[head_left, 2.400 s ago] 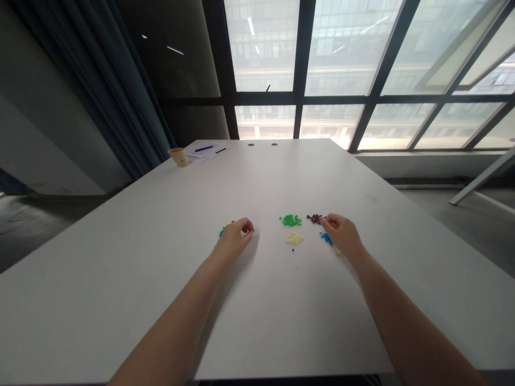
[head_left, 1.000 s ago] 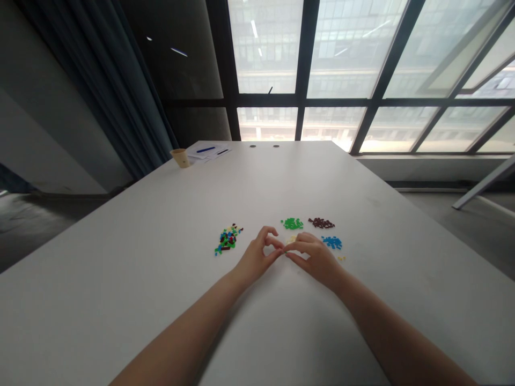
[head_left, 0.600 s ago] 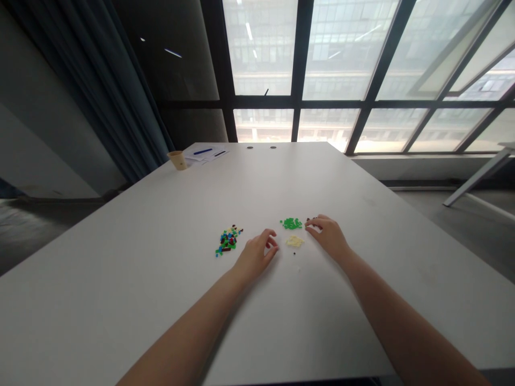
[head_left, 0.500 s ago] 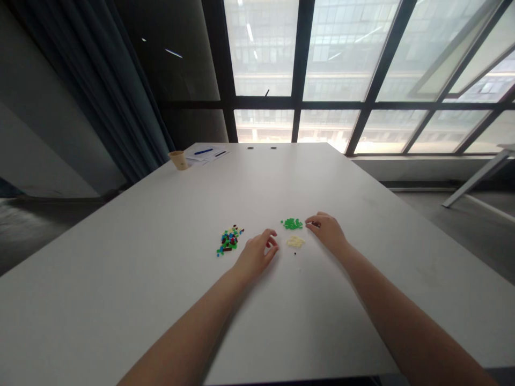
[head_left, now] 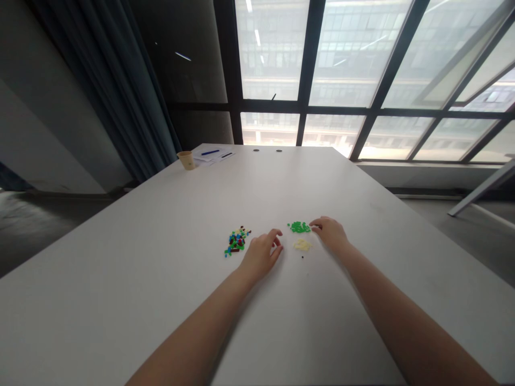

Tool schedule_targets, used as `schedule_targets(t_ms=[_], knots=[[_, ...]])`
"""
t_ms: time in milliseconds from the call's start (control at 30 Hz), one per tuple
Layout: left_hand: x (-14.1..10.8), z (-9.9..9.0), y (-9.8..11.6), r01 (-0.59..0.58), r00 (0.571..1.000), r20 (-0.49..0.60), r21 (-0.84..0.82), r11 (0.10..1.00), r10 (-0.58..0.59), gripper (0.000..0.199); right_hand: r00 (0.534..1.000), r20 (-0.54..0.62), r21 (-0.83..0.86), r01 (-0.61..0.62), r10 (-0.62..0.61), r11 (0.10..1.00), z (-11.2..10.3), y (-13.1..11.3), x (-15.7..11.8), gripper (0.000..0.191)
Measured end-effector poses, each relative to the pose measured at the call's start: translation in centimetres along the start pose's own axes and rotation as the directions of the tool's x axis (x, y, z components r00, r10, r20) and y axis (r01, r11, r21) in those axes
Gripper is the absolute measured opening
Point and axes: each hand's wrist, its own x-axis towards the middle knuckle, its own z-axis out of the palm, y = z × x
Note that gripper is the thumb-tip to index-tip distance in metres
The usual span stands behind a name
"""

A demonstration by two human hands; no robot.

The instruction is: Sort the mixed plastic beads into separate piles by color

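Observation:
My left hand [head_left: 262, 253] rests on the white table with its fingers curved and the thumb apart, nothing between them. To its left lies a mixed heap of small green, blue, dark red and cream pieces [head_left: 236, 241]. My right hand [head_left: 332, 232] is at the right edge of a pile of small green pieces [head_left: 299, 227]. Its thumb and fingers are drawn close together, with something dark showing at them that is too small to name. Between the hands, nearer me, are a pile of cream pieces [head_left: 302, 245] and one dark piece [head_left: 302, 257].
A paper cup [head_left: 186, 160] stands at the table's far left edge, beside papers [head_left: 209, 157] with a blue pen [head_left: 210, 152] on them. Large windows rise beyond the table's far end. A blue curtain [head_left: 120, 96] hangs at the left.
The whole view has shifted a little, so things appear farther right. My right hand has come slightly closer to the green pile. The left hand keeps its pose.

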Motion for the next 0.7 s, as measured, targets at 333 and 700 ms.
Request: schedule_targets(t_ms=[333, 700], knots=[[1.2, -4.5, -5.9, 0.533, 0.846, -0.26, 0.388, 0.752, -0.465, 0.027, 0.982, -0.185, 0.232, -0.002, 0.046, 0.973, -1.0, 2.9, -3.1, 0.03], [1.4, -1.7, -6.2, 0.3, 0.954, -0.141, 0.455, 0.839, -0.265, 0.021, 0.983, -0.141, 0.332, -0.061, 0.113, 0.941, -0.7, 2.5, -3.7, 0.035]])
